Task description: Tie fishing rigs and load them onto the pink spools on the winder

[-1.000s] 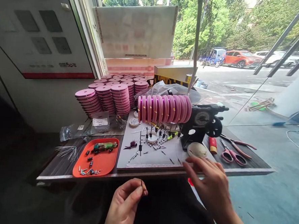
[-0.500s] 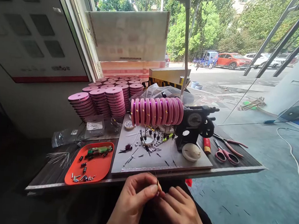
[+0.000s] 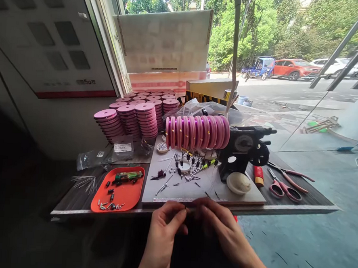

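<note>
Just past the front edge of the table, my left hand [image 3: 165, 230] is closed in a pinch, thumb against forefinger. Whatever sits at its fingertips is dark and too small to name. My right hand [image 3: 223, 223] is close beside it, fingers curled and tips partly blurred, also closed on something I cannot make out. Beyond both hands lies a pale board [image 3: 163, 193] with a ruler strip along its front. On it are scattered white beads [image 3: 194, 164] and small dark pieces. Above these, a row of pink spools [image 3: 197, 132] is mounted on a black winding device [image 3: 241, 154].
To the left is an orange tray [image 3: 99, 190] with a green tool [image 3: 128, 176] and small metal parts. Stacks of pink spools [image 3: 146, 120] stand behind. Scissors [image 3: 284, 190], pliers [image 3: 297, 179] and a red tube [image 3: 258, 175] lie right, near a white bowl [image 3: 238, 183].
My hands have drawn apart a little: the right one has risen toward the table edge, its fingertips farther from the left pinch. The whole scene has shifted rightward in view.
</note>
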Tool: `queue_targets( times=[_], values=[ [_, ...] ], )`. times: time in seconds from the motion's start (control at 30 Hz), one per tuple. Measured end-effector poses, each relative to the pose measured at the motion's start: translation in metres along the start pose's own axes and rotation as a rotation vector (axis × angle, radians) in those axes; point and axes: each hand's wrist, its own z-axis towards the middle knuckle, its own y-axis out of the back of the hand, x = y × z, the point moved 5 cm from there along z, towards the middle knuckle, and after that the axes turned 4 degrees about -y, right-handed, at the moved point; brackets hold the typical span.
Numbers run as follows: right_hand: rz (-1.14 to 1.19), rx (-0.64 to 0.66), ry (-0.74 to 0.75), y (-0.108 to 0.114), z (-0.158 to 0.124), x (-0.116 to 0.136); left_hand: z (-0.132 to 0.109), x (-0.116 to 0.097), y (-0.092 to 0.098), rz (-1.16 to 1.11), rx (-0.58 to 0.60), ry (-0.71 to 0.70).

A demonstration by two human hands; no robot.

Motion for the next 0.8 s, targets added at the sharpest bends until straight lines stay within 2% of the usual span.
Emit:
queue_targets(
  times=[0.1, 0.17, 0.27, 0.37, 0.43, 0.5, 0.57, 0.63, 0.73, 0.8],
  values=[
    [-0.061, -0.009, 0.02, 0.003, 0.008, 0.01, 0.004, -0.003, -0.007, 0.15, 0.027, -0.138],
    [-0.162, -0.028, 0.056, 0.005, 0.01, 0.015, 0.006, -0.003, -0.011, 0.229, 0.046, -0.172],
    [-0.246, -0.043, 0.094, 0.006, 0.01, 0.019, 0.008, 0.0, -0.016, 0.253, 0.128, -0.136],
    [-0.208, -0.022, 0.102, 0.005, 0.012, 0.021, 0.009, 0.002, -0.018, 0.208, 0.183, -0.068],
    [-0.116, 0.011, 0.093, 0.005, 0.012, 0.021, 0.008, -0.001, -0.018, 0.217, 0.2, -0.061],
    [0.03, 0.048, 0.042, 0.006, 0.012, 0.018, 0.006, -0.007, -0.02, 0.296, 0.212, -0.128],
    [0.236, 0.12, -0.042, 0.003, 0.012, 0.013, 0.001, -0.015, -0.021, 0.434, 0.204, -0.253],
    [0.471, 0.257, -0.12, -0.005, 0.013, 0.012, -0.004, -0.022, -0.022, 0.579, 0.179, -0.423],
    [0.757, 0.441, -0.151, -0.019, 0.016, 0.016, -0.012, -0.028, -0.023, 0.656, 0.125, -0.669],
    [0.882, 0.443, -0.134, -0.024, 0.021, 0.018, -0.011, -0.025, -0.02, 0.553, 0.082, -0.647]
  ],
)
